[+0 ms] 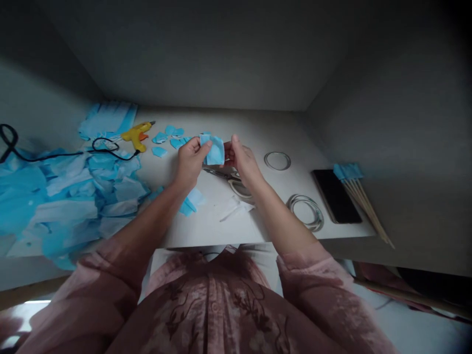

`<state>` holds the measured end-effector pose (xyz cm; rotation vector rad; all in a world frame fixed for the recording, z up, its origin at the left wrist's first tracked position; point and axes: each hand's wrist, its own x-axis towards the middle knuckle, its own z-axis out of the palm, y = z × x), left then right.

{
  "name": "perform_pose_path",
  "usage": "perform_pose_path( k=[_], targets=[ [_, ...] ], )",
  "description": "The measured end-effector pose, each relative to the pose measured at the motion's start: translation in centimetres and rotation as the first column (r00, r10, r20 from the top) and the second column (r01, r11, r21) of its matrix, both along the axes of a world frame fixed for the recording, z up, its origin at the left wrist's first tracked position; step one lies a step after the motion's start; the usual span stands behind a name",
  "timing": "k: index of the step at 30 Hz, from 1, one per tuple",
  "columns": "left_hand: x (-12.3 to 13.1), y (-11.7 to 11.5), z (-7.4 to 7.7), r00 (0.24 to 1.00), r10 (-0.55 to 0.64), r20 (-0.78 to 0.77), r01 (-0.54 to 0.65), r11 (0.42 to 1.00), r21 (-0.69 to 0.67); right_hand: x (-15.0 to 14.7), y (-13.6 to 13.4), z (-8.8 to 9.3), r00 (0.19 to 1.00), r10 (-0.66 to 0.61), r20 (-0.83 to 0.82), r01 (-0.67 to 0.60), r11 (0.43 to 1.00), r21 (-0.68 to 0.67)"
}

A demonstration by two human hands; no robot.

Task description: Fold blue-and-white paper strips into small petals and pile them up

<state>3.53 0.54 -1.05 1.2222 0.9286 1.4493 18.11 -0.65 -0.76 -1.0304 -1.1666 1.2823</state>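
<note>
My left hand point(191, 160) pinches a small, roughly square piece of light-blue face-mask fabric point(215, 151) between thumb and fingers, above the table. On its right side is my right hand point(241, 158), thumb raised and apart from the fingers. Those fingertips reach close to the fabric's right edge; whether they touch it I cannot tell. Beneath my hands lie scissors point(236, 186) with pale handles, partly covered by my right hand. Several cut blue petal-shaped pieces point(160, 137) lie beyond my left hand. Nearer me are a blue scrap point(189, 205) and a white scrap point(238, 206).
At left, a large heap of blue and white fabric point(73, 201) spills over the table edge. Behind it rests a yellow glue gun point(135, 135) with a black cord. On the right lie a tape roll point(277, 161), wire coils point(306, 212), a phone point(336, 196) and blue-tipped sticks point(363, 196).
</note>
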Motion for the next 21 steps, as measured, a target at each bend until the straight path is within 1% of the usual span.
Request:
perform_pose_path(
  k=[2,4,6,8,11,14,17,21],
  targets=[
    [0.1,-0.4,-0.3,0.999,0.036,-0.028,-0.035,0.999,0.03,-0.3,-0.3,-0.2,0.997,-0.033,0.067,0.027,0.995,0.091],
    [0.1,-0.8,-0.5,0.998,0.035,-0.052,-0.033,0.998,0.045,-0.4,-0.4,-0.6,0.989,-0.078,0.129,0.055,0.984,0.171],
    [0.2,-1.1,-0.7,0.998,0.013,-0.055,-0.011,0.999,0.038,-0.5,-0.5,-0.8,0.982,-0.125,0.141,0.093,0.972,0.216],
    [0.3,-1.3,-0.8,0.999,-0.009,-0.035,0.01,1.0,0.024,-0.5,-0.5,-0.9,0.979,-0.173,0.108,0.144,0.962,0.234],
    [0.3,-1.4,-0.9,1.0,-0.007,0.004,0.007,1.0,0.005,-0.6,-0.5,-0.7,0.971,-0.225,0.085,0.202,0.955,0.218],
    [0.3,-1.4,-0.8,1.0,0.017,-0.005,-0.017,1.0,-0.005,-0.6,-0.6,-0.7,0.967,-0.232,0.101,0.21,0.959,0.19],
    [0.3,-1.4,-0.7,0.999,0.042,-0.025,-0.042,0.999,0.014,-0.7,-0.7,-0.8,0.983,-0.167,0.076,0.156,0.979,0.132],
    [0.3,-1.4,-0.6,0.997,0.07,-0.027,-0.069,0.998,0.013,-1.0,-0.8,-0.6,0.996,-0.068,0.051,0.069,0.998,-0.007]
  ],
)
